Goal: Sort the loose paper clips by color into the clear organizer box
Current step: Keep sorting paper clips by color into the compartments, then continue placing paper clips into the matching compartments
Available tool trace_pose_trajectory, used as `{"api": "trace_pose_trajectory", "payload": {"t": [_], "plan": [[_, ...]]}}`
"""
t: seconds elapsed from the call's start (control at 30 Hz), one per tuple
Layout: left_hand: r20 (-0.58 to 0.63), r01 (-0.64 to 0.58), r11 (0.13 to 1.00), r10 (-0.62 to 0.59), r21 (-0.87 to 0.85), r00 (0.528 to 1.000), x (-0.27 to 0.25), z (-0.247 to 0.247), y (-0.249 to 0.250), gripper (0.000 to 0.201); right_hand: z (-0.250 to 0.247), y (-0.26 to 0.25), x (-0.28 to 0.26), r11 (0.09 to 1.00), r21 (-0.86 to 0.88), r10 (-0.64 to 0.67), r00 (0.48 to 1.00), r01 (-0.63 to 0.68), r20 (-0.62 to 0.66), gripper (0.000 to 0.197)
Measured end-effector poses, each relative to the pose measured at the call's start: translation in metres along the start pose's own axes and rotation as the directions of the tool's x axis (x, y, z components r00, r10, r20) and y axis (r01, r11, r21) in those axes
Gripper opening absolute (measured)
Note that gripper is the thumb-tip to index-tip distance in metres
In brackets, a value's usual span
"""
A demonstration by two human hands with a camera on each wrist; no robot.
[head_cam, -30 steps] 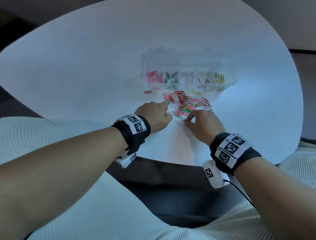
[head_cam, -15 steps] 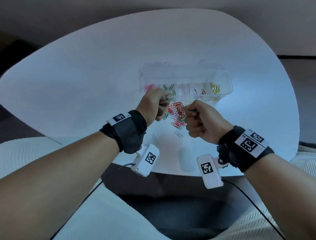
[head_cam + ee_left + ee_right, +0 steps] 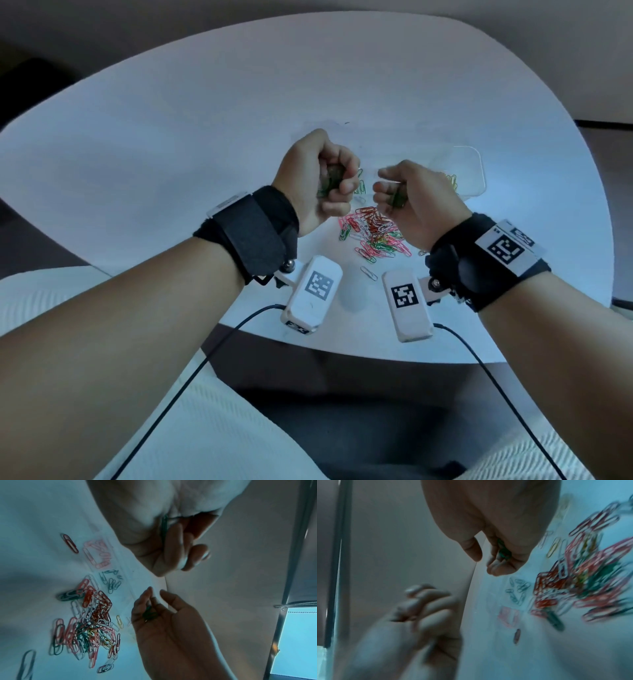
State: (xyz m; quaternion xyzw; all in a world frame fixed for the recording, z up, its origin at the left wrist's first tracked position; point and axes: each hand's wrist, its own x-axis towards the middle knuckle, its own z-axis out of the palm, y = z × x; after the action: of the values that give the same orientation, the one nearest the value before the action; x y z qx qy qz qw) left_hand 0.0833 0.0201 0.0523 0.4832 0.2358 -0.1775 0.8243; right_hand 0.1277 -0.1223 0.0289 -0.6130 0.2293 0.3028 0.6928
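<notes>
My left hand [image 3: 337, 181] is raised above the white table [image 3: 171, 137], fingers curled round several green paper clips [image 3: 329, 180]. My right hand [image 3: 387, 186] hovers beside it, cupping more green clips [image 3: 397, 198] in curled fingers. Below and between the hands lies the mixed pile of loose clips [image 3: 373, 236], red, pink, green, white and yellow. The clear organizer box [image 3: 474, 161] stands behind the hands, mostly hidden. Its right end holds yellow clips [image 3: 452, 180]. The left wrist view shows pink clips [image 3: 97, 553] and green clips [image 3: 111, 581] in separate compartments.
A single pale clip [image 3: 369, 273] lies apart, nearer the table's front edge. One red clip [image 3: 70, 543] lies alone beside the box's pink end. White wrist cameras [image 3: 313, 294] with black cables hang under both wrists. My lap in white cloth is below the table.
Both hands have lifted off the pile and turned palms inward, each carrying green clips. They now hover just in front of the box.
</notes>
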Motion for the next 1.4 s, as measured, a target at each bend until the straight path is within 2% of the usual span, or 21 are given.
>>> {"api": "trace_pose_trajectory", "payload": {"t": [0.07,0.17,0.27,0.33,0.43,0.6,0.73,0.87,0.93,1.03,1.17,1.23,1.3,1.37,1.4], "plan": [[-0.084,0.078,0.997,-0.078,-0.002,0.993,0.007,-0.002,-0.003,0.032,0.008,-0.005,0.0,0.994,0.107,0.012,0.999,-0.015,0.031,0.015],[-0.23,0.164,0.982,-0.139,0.093,0.963,0.015,-0.006,-0.009,0.025,0.016,-0.012,0.002,0.996,0.092,0.016,0.999,-0.019,0.029,0.036],[-0.323,0.191,0.957,-0.114,0.217,0.94,0.017,-0.007,-0.011,0.007,0.02,-0.015,0.005,0.998,0.018,0.052,0.998,-0.053,0.047,0.045],[-0.346,0.182,0.95,-0.087,0.252,0.934,0.018,-0.006,-0.011,0.009,0.019,-0.016,0.006,0.997,-0.018,0.075,0.996,-0.074,0.056,0.054],[-0.363,0.147,0.969,-0.066,0.201,0.93,0.019,-0.003,-0.008,0.01,0.017,-0.017,0.003,0.998,-0.004,0.068,0.995,-0.068,0.071,0.065],[-0.322,0.138,0.988,-0.11,0.065,0.94,0.018,0.007,-0.004,0.015,0.005,-0.01,-0.006,0.998,0.055,-0.028,1.0,0.028,-0.001,0.057],[-0.372,0.074,0.983,-0.006,0.169,0.928,0.026,0.025,0.007,0.014,-0.015,-0.005,-0.018,0.997,0.054,-0.062,0.998,0.061,0.0,0.05],[-0.39,0.037,0.958,0.081,0.284,0.917,0.041,0.043,0.007,0.008,-0.037,-0.001,-0.029,0.997,0.038,-0.068,0.997,0.069,-0.024,0.034],[-0.378,0.053,0.912,0.115,0.406,0.918,0.05,0.043,0.0,0.016,-0.047,-0.002,-0.033,0.996,0.044,-0.074,0.997,0.076,-0.036,0.03],[-0.301,0.092,0.773,0.132,0.628,0.944,0.056,0.036,-0.007,0.027,-0.06,-0.004,-0.037,0.995,0.049,-0.089,0.995,0.091,-0.045,0.029],[-0.195,0.005,0.607,0.247,0.795,0.949,0.041,0.033,-0.001,0.03,-0.072,-0.004,-0.04,0.994,-0.012,-0.11,0.994,0.11,0.004,0.026],[-0.145,-0.073,0.563,0.332,0.823,0.932,0.025,0.031,0.0,0.025,-0.074,-0.004,-0.043,0.988,-0.106,-0.109,0.993,0.114,0.048,0.021],[-0.117,-0.1,0.547,0.348,0.831,0.93,0.007,0.026,-0.003,0.022,-0.077,-0.004,-0.044,0.957,-0.254,-0.119,0.988,0.141,0.098,0.017],[-0.109,-0.073,0.53,0.303,0.845,0.947,-0.01,0.019,-0.01,0.023,-0.081,-0.002,-0.043,0.879,-0.439,-0.146,0.982,0.185,0.121,0.014],[-0.104,-0.056,0.515,0.278,0.855,0.955,-0.017,0.014,-0.016,0.023,-0.085,0.0,-0.042,0.809,-0.549,-0.174,0.977,0.212,0.122,0.012]]}}
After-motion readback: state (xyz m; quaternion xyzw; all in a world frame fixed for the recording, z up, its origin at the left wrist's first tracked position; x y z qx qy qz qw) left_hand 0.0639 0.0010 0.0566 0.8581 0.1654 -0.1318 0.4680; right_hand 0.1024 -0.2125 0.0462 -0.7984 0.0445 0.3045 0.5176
